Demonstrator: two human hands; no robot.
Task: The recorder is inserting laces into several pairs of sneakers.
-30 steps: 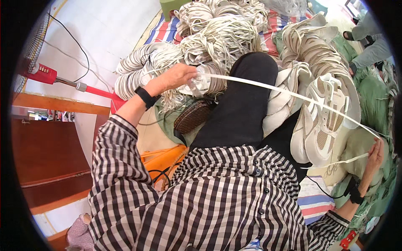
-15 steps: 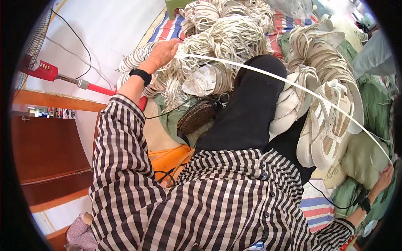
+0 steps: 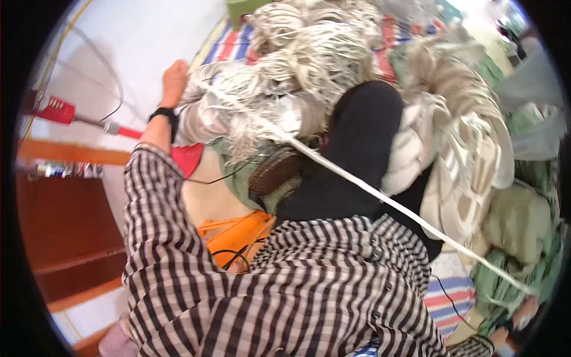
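Note:
A long white shoelace (image 3: 357,187) runs taut and slanting across my lap, from the upper left to the lower right. My left hand (image 3: 174,83) is closed at its upper-left end, beside the pile of laces; the grip itself is blurred. Far at the lower right, my right hand (image 3: 526,313) is closed around the other end, smeared by motion near the picture's rim. Beneath the lace lies a big tangled heap of off-white laces (image 3: 321,56). To the right of my knee stand beige and white sneakers (image 3: 458,178), apparently without laces in them.
A long row of stacked shoe uppers (image 3: 455,74) stretches behind the sneakers. Green sacks (image 3: 538,238) crowd the right side. An orange stool (image 3: 238,232) stands by my left thigh, a red fan pole (image 3: 128,132) at the left. Striped sheeting (image 3: 449,294) covers the floor.
My left hand has moved left, and my right hand has come down toward the lower right. The lace now lies lower across my lap, with a longer stretch between the hands.

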